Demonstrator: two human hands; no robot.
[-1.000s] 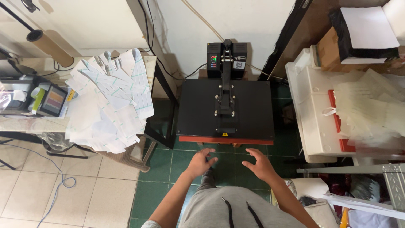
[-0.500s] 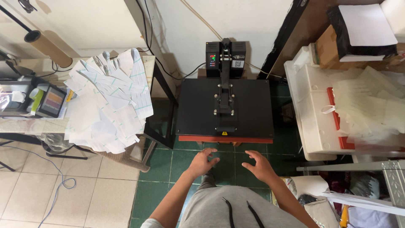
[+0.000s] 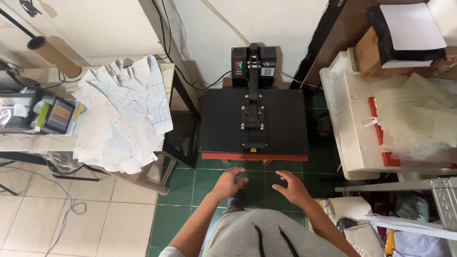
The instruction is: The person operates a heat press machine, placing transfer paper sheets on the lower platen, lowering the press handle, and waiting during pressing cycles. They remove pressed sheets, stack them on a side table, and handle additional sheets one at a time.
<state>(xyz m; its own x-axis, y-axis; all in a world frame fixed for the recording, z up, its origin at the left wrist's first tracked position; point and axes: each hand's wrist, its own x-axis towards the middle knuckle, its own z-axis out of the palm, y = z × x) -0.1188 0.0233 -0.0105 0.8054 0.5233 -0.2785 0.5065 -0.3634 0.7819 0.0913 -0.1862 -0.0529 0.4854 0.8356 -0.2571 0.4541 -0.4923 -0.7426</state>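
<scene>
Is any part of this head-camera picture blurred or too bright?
Head view: the black flat heat press is sharp; the translucent plastic sheets at right look smeared and washed out; both hands, left and right, show slight softness; straight edges bend near the corners.

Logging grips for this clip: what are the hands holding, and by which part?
Nothing. Left hand and right hand hover open, below the closed black flat heat press.

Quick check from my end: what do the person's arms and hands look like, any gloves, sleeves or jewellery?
Both the left hand and the right hand are bare, with no gloves, rings or watch visible. The forearms are uncovered; only a light sleeve edge shows near the left upper arm. Grey shorts with two dark drawstrings sit below.
</scene>
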